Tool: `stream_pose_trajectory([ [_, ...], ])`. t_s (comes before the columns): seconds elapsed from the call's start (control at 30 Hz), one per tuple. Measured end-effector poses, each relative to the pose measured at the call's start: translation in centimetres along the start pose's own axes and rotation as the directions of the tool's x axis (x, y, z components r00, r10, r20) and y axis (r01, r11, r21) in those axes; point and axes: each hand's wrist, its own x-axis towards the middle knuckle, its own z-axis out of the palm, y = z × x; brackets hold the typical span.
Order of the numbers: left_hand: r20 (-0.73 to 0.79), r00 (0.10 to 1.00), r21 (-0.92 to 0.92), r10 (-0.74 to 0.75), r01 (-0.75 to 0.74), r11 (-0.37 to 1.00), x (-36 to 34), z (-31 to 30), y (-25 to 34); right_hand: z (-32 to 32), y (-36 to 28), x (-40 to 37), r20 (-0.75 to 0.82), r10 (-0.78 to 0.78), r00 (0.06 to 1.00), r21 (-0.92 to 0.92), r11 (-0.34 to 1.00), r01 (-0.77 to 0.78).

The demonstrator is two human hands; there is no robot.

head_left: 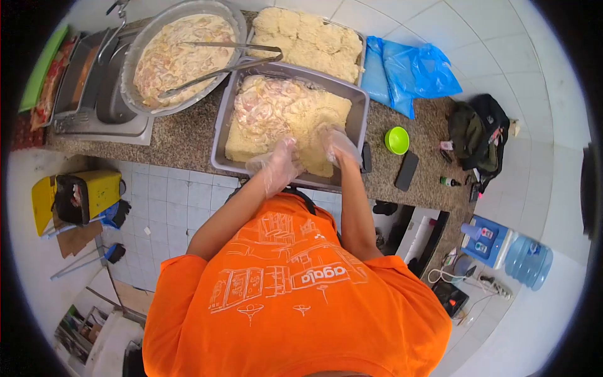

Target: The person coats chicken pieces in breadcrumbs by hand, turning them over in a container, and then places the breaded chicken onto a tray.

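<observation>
Grey tub (221, 139), pale crumbs (323, 116), and gloved left hand (281, 162) and right hand (339, 146) touching them, finger closure and hold impossible to tell.

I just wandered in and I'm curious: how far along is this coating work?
Apparently done: the crumb-covered pieces packed in the far tray. In hand: wet pieces lying on crumbs in the grey tub, with the left hand and right hand there too. Seemingly left: the wet batch in the round basin, showing no crumb coat.
</observation>
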Motion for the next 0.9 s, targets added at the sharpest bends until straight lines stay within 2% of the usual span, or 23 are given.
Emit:
stream_pose_trajectory([
  [0.03, 0.01, 0.999, 0.02, 0.05, -0.051, 0.999, 0.6, -1.2, -0.7, -2.8, 1.0, -1.1, 0.001, -0.011, 1.0, 0.006, 1.0, 0.011],
  [0.07, 0.024, 0.996, 0.046, 0.081, -0.082, 0.996, 0.9, -2.4, -2.1, -5.4, 2.3, -3.1, 0.058, 0.161, 0.985, 0.584, 0.795, -0.164],
  [0.1, 0.108, 0.991, 0.032, 0.085, -0.089, 0.996, 0.7, -2.4, -1.7, -7.7, 4.6, -3.2, 0.178, 0.286, 0.941, 0.92, 0.292, -0.263],
  [0.13, 0.113, 0.987, 0.026, 0.111, -0.115, 0.993, 1.1, -2.1, -0.8, -7.1, 5.9, -1.6, 0.154, 0.29, 0.944, 0.919, 0.309, -0.245],
  [0.17, 0.058, 0.996, 0.039, 0.069, -0.071, 0.997, 0.7, -2.3, -1.0, -5.8, 6.0, -1.0, 0.277, 0.428, 0.86, 0.961, -0.133, -0.243],
  [0.2, 0.001, 1.0, 0.048, 0.025, -0.025, 0.999, -0.1, -2.2, -1.2, -4.7, 6.3, -0.5, 0.447, 0.482, 0.754, 0.827, -0.543, -0.143],
  [0.23, -0.086, 0.996, -0.006, 0.003, -0.003, 1.0, -0.7, -1.2, -0.7, -4.0, 7.5, 0.5, 0.437, 0.484, 0.758, 0.833, -0.537, -0.137],
  [0.27, -0.087, 0.996, -0.007, 0.001, -0.002, 1.0, -0.5, -1.5, -0.7, -3.3, 8.3, 0.9, 0.106, 0.588, 0.802, 0.989, 0.02, -0.145],
  [0.3, -0.05, 0.999, -0.038, -0.003, 0.001, 0.999, -0.4, -2.0, -0.8, -2.4, 8.8, 1.1, -0.221, 0.49, 0.843, 0.816, 0.566, -0.115],
  [0.33, -0.01, 1.0, -0.067, -0.001, 0.001, 0.998, -0.2, -2.4, -0.9, -1.0, 9.4, 1.7, -0.217, 0.494, 0.842, 0.817, 0.564, -0.12],
  [0.37, -0.008, 1.0, -0.065, -0.002, 0.001, 0.998, -0.1, -2.7, -0.9, 0.6, 9.7, 2.7, -0.082, 0.352, 0.933, 0.884, 0.457, -0.095],
  [0.4, -0.02, 1.0, -0.05, 0.008, -0.009, 0.999, 0.0, -2.8, -0.9, 0.0, 10.2, 2.9, 0.031, 0.177, 0.984, 0.936, 0.341, -0.091],
  [0.43, -0.034, 0.999, -0.036, 0.019, -0.02, 0.999, 0.1, -3.1, -0.7, -0.5, 10.0, 2.7, 0.026, 0.178, 0.984, 0.935, 0.345, -0.087],
  [0.5, -0.02, 0.999, -0.041, 0.026, -0.026, 0.999, -0.1, -3.7, -0.6, -1.5, 9.4, 1.4, -0.15, 0.178, 0.973, 0.914, 0.4, 0.068],
  [0.53, -0.007, 1.0, -0.044, 0.029, -0.029, 0.999, -0.2, -3.9, -0.5, -2.2, 9.9, 1.3, -0.152, 0.176, 0.973, 0.912, 0.404, 0.07],
  [0.6, 0.006, 1.0, -0.057, 0.03, -0.029, 0.998, -0.5, -4.0, -0.1, -3.6, 10.8, 1.2, 0.0, -0.033, 0.999, 0.985, 0.173, 0.006],
  [0.63, 0.018, 1.0, -0.068, 0.023, -0.022, 0.997, -0.7, -4.1, 0.0, -5.1, 11.0, 0.0, 0.003, -0.035, 0.999, 0.985, 0.175, 0.004],
  [0.7, 0.019, 0.999, -0.082, 0.037, -0.036, 0.996, -0.6, -4.3, 0.0, -8.8, 11.3, -3.3, 0.14, 0.142, 0.98, 0.975, 0.155, -0.161],
  [0.73, 0.016, 0.999, -0.096, 0.051, -0.049, 0.994, -0.6, -4.4, 0.0, -11.5, 12.3, -4.7, 0.138, 0.14, 0.98, 0.974, 0.159, -0.16],
  [0.8, 0.01, 0.999, -0.111, 0.051, -0.05, 0.993, -1.9, -3.9, 0.5, -16.0, 13.5, -7.4, 0.428, 0.056, 0.902, 0.901, 0.058, -0.431],
  [0.83, 0.004, 0.999, -0.119, 0.052, -0.051, 0.992, -2.4, -3.7, 0.7, -16.0, 12.8, -8.2, 0.428, 0.054, 0.902, 0.901, 0.061, -0.43],
  [0.9, 0.022, 0.998, -0.121, 0.051, -0.048, 0.991, -1.4, -5.2, 0.5, -15.9, 11.2, -10.1, 0.159, 0.326, 0.932, 0.956, 0.186, -0.228],
])
